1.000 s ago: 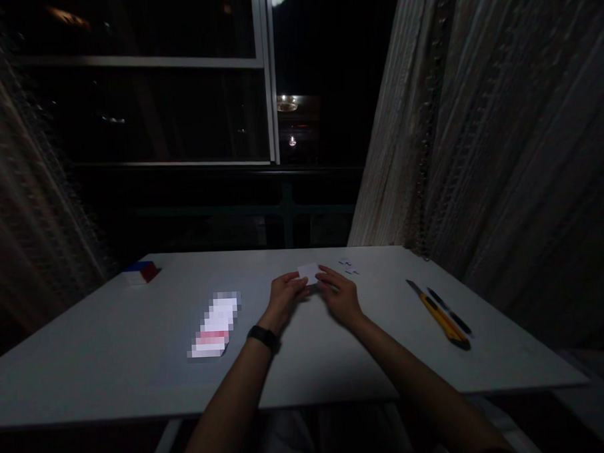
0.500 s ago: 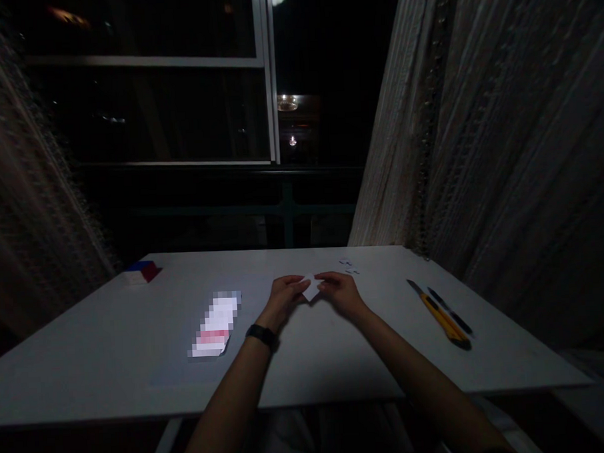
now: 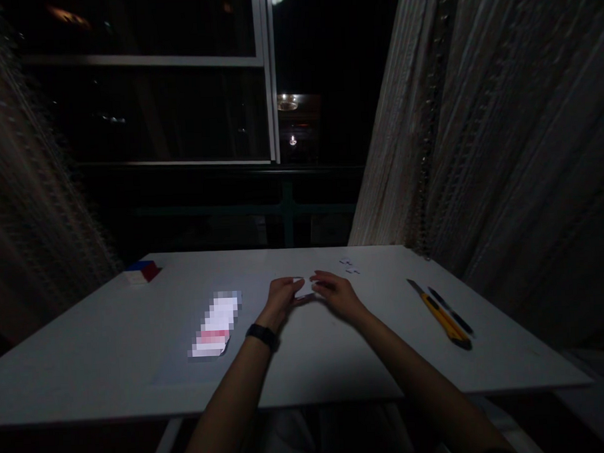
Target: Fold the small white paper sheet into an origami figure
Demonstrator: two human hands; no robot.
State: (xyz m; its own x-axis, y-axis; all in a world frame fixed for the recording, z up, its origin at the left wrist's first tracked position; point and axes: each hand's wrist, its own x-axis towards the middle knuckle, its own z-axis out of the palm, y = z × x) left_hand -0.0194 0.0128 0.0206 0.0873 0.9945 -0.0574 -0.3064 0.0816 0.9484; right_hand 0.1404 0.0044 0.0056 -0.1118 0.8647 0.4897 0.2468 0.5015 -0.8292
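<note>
A small piece of white paper (image 3: 303,290) is pinched between the thumb and fingers of my left hand (image 3: 283,294), which has a dark band (image 3: 261,334) on its wrist. My right hand (image 3: 337,293) is at the paper's right side, with thumb and forefinger apart. Whether its fingertips touch the paper's edge is hard to make out in the dim light. Both hands are over the middle of the white table (image 3: 318,359). Just beyond my right hand lie several small white paper pieces with dark marks (image 3: 350,267).
A lit phone (image 3: 216,324), its screen blurred, lies left of my hands. A yellow utility knife (image 3: 443,320), blade out, and a dark pen (image 3: 450,311) lie at right. A red, white and blue block (image 3: 142,271) sits at the far left. Curtains (image 3: 392,129) flank the dark window.
The white paper has been tilted, from showing its face as a diamond to lying flatter. My right hand's thumb and forefinger have spread apart; my left hand keeps hold of the paper.
</note>
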